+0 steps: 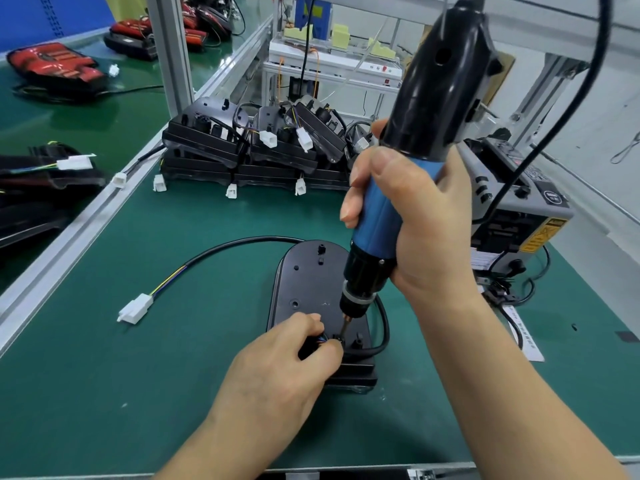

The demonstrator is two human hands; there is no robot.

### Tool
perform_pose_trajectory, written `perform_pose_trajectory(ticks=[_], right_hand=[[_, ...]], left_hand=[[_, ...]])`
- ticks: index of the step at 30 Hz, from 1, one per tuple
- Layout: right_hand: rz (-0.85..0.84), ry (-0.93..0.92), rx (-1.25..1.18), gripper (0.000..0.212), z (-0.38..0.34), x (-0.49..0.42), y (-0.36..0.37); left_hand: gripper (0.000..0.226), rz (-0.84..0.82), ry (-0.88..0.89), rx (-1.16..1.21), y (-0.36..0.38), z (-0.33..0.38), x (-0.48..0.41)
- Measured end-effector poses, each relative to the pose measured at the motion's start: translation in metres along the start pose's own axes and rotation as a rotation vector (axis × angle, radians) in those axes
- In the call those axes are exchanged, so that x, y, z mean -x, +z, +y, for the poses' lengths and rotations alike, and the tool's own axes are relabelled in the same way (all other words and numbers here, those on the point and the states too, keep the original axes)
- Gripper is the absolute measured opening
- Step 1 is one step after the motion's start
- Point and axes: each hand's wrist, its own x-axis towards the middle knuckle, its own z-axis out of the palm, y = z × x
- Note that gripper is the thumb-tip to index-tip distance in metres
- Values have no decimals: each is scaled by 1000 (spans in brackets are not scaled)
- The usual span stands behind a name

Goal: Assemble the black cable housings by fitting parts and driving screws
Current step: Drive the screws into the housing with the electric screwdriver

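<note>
A black cable housing (308, 282) lies flat on the green mat in the middle. Its black cable (221, 249) loops left and ends in a white connector (135, 308). My right hand (412, 220) grips a blue and black electric screwdriver (381, 216), held nearly upright, with its bit tip down on a small black part at the housing's near end. My left hand (280, 362) pinches that small part and the coloured wires beside the bit. The screw itself is hidden under the bit and my fingers.
Several stacked black housings (249, 147) with white plugs sit at the back of the mat. A grey machine (512, 199) stands at the right. An aluminium rail (104, 202) borders the left, with red lamp units (55, 64) beyond it. A paper label (523, 334) lies at the right.
</note>
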Motion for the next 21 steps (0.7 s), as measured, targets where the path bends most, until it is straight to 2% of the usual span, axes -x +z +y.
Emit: perform_pose_trajectory(ticks=[7, 11, 13, 14, 17, 19, 21], right_hand=[[-34, 8, -20, 27, 0, 1, 0], [-74, -4, 12, 30, -1, 1, 0], [-67, -11, 8, 29, -1, 1, -3], [-51, -11, 2, 29, -1, 1, -5], [60, 25, -35, 34, 0, -3, -17], [178, 73, -100, 39, -3, -6, -30], [324, 139, -114, 38, -9, -7, -49]], left_hand=[[15, 8, 4, -14, 1, 0, -1], [23, 12, 7, -16, 1, 0, 0], [17, 18, 11, -16, 0, 1, -1], [13, 20, 8, -17, 0, 1, -1], [23, 9, -15, 1, 1, 0, -1], [13, 20, 11, -2, 1, 0, 0], [12, 27, 17, -4, 1, -2, 0]])
